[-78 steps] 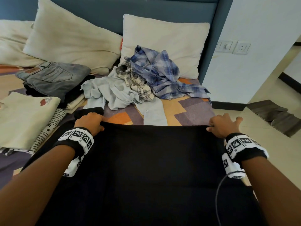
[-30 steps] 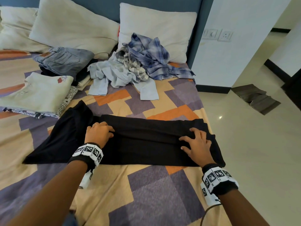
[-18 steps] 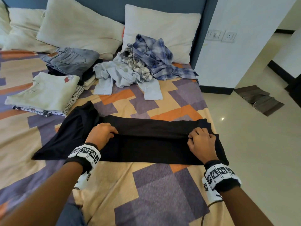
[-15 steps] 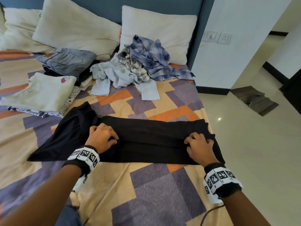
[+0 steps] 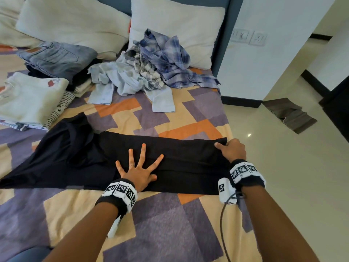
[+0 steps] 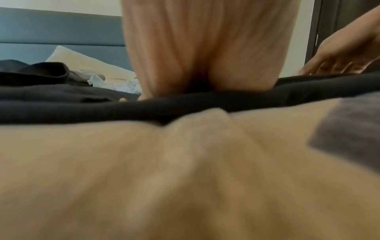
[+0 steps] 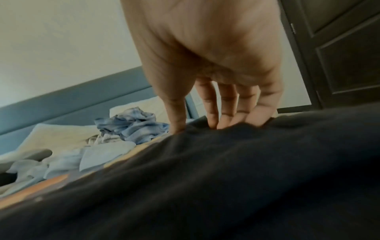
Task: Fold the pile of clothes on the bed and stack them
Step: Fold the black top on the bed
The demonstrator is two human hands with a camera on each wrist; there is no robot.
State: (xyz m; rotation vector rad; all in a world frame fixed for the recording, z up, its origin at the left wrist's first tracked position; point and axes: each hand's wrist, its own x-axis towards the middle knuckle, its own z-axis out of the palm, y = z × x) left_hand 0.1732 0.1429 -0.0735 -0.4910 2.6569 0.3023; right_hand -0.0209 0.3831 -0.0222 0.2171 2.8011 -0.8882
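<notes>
Right hand point(image 5: 232, 150): you pinch the far right corner of the black garment point(image 5: 181, 163), fingers curled over its edge.
Left hand point(image 5: 138, 167): half a second ago it was bunched on the cloth; now your fingers are spread straight and flat, pressing its middle.
Garment: a long folded band across the bed point(image 5: 170, 227), its left part flaring loose.
Meaning: you look set to pin the middle and bring the right end over.
Remaining: unfolded pile point(image 5: 151, 72) by the pillow; folded stack point(image 5: 30, 95) at left.
</notes>
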